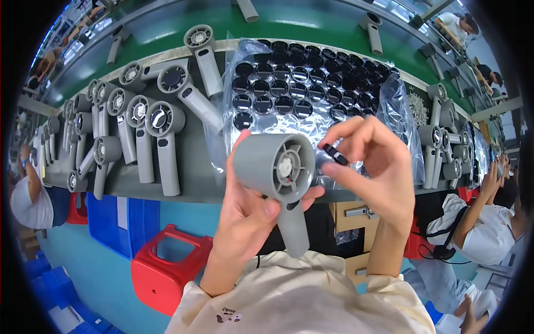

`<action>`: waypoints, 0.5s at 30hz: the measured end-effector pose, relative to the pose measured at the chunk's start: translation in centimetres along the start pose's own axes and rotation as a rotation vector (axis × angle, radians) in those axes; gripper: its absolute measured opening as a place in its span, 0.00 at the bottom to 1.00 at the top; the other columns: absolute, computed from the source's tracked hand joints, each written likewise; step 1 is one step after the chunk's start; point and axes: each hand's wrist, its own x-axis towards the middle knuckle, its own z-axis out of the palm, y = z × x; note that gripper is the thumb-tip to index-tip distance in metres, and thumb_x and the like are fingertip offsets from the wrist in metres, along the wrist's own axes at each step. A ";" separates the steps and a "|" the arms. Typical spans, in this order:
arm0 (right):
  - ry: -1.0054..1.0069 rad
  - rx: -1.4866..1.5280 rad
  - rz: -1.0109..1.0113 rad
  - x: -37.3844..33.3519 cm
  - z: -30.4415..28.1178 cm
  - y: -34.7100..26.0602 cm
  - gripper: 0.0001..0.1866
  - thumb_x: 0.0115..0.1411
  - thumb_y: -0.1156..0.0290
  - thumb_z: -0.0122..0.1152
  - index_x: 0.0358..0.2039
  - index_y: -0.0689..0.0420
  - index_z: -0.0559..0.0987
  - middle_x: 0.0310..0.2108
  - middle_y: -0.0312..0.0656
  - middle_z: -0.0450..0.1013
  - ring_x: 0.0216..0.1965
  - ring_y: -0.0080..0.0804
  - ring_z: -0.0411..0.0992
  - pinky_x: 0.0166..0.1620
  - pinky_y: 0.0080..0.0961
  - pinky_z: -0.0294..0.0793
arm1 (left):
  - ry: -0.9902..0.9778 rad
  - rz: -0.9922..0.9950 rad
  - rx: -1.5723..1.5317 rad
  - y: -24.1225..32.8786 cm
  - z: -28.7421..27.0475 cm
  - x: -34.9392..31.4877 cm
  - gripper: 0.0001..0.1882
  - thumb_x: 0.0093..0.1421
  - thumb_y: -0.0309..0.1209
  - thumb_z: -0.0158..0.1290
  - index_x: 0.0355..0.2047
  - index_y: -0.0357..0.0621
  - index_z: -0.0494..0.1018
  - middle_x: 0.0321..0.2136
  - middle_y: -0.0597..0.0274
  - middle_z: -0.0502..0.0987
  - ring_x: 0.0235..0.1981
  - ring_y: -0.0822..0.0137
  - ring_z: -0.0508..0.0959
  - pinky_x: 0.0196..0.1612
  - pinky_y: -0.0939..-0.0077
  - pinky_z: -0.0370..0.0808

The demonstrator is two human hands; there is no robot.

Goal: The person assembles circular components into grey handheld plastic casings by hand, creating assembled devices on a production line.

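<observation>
A grey fan-shaped housing (250,158) is held above the near edge of the desk (201,172), its round, spoked face turned to the right and its handle pointed toward the near side. The housing is gripped by the left hand (242,214): the grip is closed around the drum and the upper handle, the thumb being laid across the near side. A small black piece (335,154), seen nearly edge-on, is pinched between the thumb and fingers of the right hand (375,164); it is held just right of the spoked face, apart from it. On the far side of the hands, black round caps (263,104) are laid in rows on a clear plastic sheet (272,125), more closely crowded toward the right. Similar grey housings (168,167) are grouped on the left of the desk, and a heap of small pale parts (416,108) is seen to the right of the sheet. Beyond the desk, further housings are carried on a green surface (300,22). At the near left, a red stool (158,278) and a blue bin (105,220) are placed on the floor (83,250).
</observation>
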 end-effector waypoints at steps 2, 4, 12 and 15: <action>0.004 0.382 -0.010 -0.9 0.3 -0.9 0.14 0.40 0.86 0.67 0.25 0.62 0.70 0.37 0.46 0.70 0.34 0.24 0.70 0.35 0.17 0.71 | -0.053 0.031 -0.006 0.1 0.2 -0.1 0.44 0.55 0.25 0.53 0.62 0.61 0.36 0.56 0.52 0.56 0.56 0.52 0.63 0.52 0.42 0.66; -0.022 0.419 -0.056 -1.4 0.3 -1.6 0.17 0.39 0.86 0.67 0.28 0.63 0.70 0.38 0.52 0.68 0.31 0.25 0.70 0.34 0.18 0.71 | -0.068 0.055 -0.025 0.2 0.9 -0.4 0.48 0.52 0.23 0.55 0.63 0.62 0.35 0.57 0.53 0.55 0.56 0.53 0.62 0.50 0.44 0.69; -0.281 0.496 -0.286 -2.2 -1.0 -1.8 0.24 0.43 0.82 0.65 0.42 0.72 0.69 0.42 0.69 0.62 0.32 0.44 0.74 0.37 0.30 0.77 | 0.022 0.134 0.044 0.5 3.6 -1.6 0.53 0.46 0.21 0.61 0.62 0.55 0.35 0.54 0.46 0.57 0.54 0.49 0.65 0.48 0.48 0.72; -0.209 0.335 -0.253 -2.5 -1.3 -2.9 0.25 0.42 0.79 0.67 0.41 0.73 0.68 0.40 0.67 0.64 0.35 0.44 0.73 0.38 0.29 0.75 | 0.173 0.154 0.162 0.6 4.5 -2.2 0.58 0.40 0.35 0.68 0.62 0.48 0.37 0.52 0.49 0.62 0.49 0.53 0.71 0.51 0.60 0.71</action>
